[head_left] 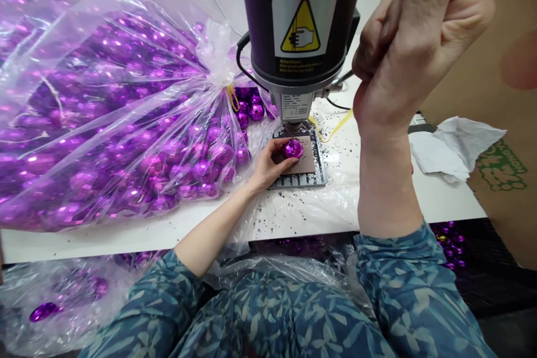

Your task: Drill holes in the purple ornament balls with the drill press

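Observation:
My left hand (268, 163) pinches a shiny purple faceted ball (292, 149) and holds it on a small brown pad (305, 156) under the spindle of a grey bench drill (300, 22). The pad rests on the drill's slotted metal base (312, 180). My right hand (413, 39) is raised beside the drill head, closed in a fist round something I cannot make out, probably the drill's lever, which is hidden by the fingers.
A large clear plastic bag (104, 117) full of purple balls lies on the white table (440, 201) at left. Crumpled white paper (455, 145) lies at right, beside a brown cardboard box (499, 95). Dark shavings dot the table. Another bag with balls (46, 309) sits below.

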`<state>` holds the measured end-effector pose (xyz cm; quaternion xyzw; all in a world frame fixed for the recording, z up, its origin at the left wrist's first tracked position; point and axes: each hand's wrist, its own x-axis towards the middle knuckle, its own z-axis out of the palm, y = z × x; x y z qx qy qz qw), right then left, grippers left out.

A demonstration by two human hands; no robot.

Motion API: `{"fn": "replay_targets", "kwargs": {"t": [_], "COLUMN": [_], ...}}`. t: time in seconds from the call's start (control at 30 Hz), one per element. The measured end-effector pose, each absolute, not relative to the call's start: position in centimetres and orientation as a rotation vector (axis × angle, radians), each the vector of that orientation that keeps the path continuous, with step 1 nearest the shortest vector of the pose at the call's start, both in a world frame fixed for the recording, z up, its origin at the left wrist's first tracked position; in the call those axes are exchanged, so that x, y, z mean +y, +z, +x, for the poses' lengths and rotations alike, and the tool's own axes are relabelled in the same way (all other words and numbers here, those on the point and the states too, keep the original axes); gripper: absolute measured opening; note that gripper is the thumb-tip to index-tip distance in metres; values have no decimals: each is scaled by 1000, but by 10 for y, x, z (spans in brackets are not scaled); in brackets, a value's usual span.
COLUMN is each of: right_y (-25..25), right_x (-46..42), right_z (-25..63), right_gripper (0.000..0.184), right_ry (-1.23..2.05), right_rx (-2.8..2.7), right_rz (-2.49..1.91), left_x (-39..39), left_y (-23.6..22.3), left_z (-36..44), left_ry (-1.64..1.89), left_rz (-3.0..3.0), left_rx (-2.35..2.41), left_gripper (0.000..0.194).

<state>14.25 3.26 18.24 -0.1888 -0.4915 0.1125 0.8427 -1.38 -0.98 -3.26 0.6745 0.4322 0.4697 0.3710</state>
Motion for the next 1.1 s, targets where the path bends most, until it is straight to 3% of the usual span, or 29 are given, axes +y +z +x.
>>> {"fn": "replay_targets", "kwargs": {"t": [0.17,0.33,0.57,1.1], "right_y": [176,161,140,111], "right_x": [22,-2,-10,14], "right_z": [142,139,143,148], "right_gripper": [61,69,66,60], "right_ry": [211,93,183,-27], "right_rx": [-1058,-1072,-1046,-1046], "right_rz": [-326,-488,-548,-129], "left_x": [-11,-13,-14,-13], "left_y": [-33,-32,-31,-34], "left_z": [-12,-12,-13,-13], "left_ry": [1211,1208,1181,1240], "left_rz": [1721,1711,1728,1760], "left_rx": [1101,1082,1125,1051], "left_gripper": [51,51,53,51]}}
